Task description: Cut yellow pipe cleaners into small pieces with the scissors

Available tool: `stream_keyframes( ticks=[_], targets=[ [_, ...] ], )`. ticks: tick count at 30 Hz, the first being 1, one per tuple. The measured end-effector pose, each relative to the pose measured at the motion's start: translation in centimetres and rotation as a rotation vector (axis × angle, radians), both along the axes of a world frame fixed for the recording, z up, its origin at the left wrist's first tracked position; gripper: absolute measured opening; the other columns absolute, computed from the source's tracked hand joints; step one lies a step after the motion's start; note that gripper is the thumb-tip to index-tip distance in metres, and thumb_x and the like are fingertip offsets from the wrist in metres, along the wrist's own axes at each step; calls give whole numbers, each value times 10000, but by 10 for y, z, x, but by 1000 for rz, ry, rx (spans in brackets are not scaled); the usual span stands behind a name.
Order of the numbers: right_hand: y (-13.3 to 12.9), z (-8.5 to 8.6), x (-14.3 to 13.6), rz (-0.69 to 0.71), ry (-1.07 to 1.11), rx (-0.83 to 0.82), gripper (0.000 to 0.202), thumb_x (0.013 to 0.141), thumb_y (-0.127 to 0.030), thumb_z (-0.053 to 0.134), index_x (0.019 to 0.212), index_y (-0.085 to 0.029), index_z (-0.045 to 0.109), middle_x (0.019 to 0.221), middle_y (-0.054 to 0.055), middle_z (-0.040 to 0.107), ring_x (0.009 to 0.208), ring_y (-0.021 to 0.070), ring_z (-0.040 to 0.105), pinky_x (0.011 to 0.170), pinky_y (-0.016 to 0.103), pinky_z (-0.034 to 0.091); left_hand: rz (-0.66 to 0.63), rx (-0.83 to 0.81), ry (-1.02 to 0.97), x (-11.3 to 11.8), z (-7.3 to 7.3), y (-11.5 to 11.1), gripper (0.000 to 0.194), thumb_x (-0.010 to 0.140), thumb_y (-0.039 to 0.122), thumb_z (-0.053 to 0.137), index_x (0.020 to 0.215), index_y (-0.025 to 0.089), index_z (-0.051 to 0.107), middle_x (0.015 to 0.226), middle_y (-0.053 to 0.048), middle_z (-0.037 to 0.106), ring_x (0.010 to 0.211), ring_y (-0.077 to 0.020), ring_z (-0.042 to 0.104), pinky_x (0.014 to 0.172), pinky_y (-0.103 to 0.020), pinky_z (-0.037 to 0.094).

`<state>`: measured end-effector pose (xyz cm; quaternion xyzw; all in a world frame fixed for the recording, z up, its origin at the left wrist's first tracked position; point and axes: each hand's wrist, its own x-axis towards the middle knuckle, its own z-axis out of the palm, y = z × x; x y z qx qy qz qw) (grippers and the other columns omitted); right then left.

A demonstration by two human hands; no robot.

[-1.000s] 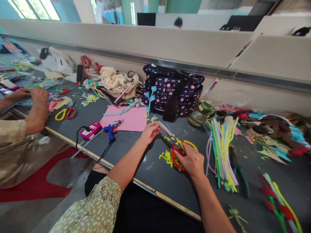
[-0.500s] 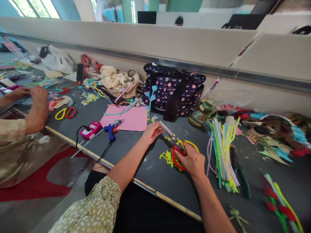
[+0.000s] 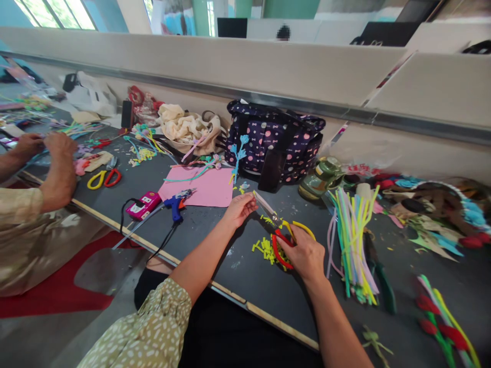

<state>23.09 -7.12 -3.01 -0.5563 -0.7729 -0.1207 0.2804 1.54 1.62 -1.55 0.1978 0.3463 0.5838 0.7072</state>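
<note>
My right hand (image 3: 307, 251) grips a pair of scissors (image 3: 279, 231) by the red and yellow handles. Their blades point up and left, with the tips at the fingers of my left hand (image 3: 241, 208). Between its thumb and fingers, that hand pinches a yellow pipe cleaner (image 3: 254, 193), of which only a small bit shows. Under the scissors, short cut yellow pieces (image 3: 264, 249) lie in a small heap on the dark table (image 3: 238, 276). To the right of my right hand is a tied bundle of pastel pipe cleaners (image 3: 355, 240).
Behind my hands stand a patterned bag (image 3: 249, 153), a phone (image 3: 271, 171) and a green bottle (image 3: 322, 176). Pink paper (image 3: 210, 189) and a blue glue gun (image 3: 174, 204) lie to the left. Pliers (image 3: 379, 276) rest beside the bundle. A co-worker's hands (image 3: 59, 148) are at far left.
The scissors and my right hand have shifted very slightly right. My left hand stays almost in place. At far left the co-worker's hands have moved a little.
</note>
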Motion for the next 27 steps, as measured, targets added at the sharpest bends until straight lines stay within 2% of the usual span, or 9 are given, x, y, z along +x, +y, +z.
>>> stream_keyframes(
  ticks=[4,19,27],
  targets=[
    [0,-2,1,1,-4,-15,457,852,-549,523,1084,-169,626,928,62,713,797,168,659,652,254,441,-7,2,1,0,1,-1,213,636,227,791,729,113,636,568,10,559,521,-69,526,618,-242,521],
    [0,-3,2,8,15,-20,458,854,-550,516,1078,-169,641,899,53,715,777,161,654,645,250,439,-11,12,22,1,-1,-1,213,642,227,790,718,114,626,575,11,561,519,-63,527,605,-230,525],
    [-1,-1,2,25,63,-86,444,858,-545,506,1076,-184,645,874,40,710,783,160,654,632,254,437,-24,22,31,0,0,-1,237,627,246,799,725,118,625,569,13,559,527,-65,528,618,-231,519]
  ],
)
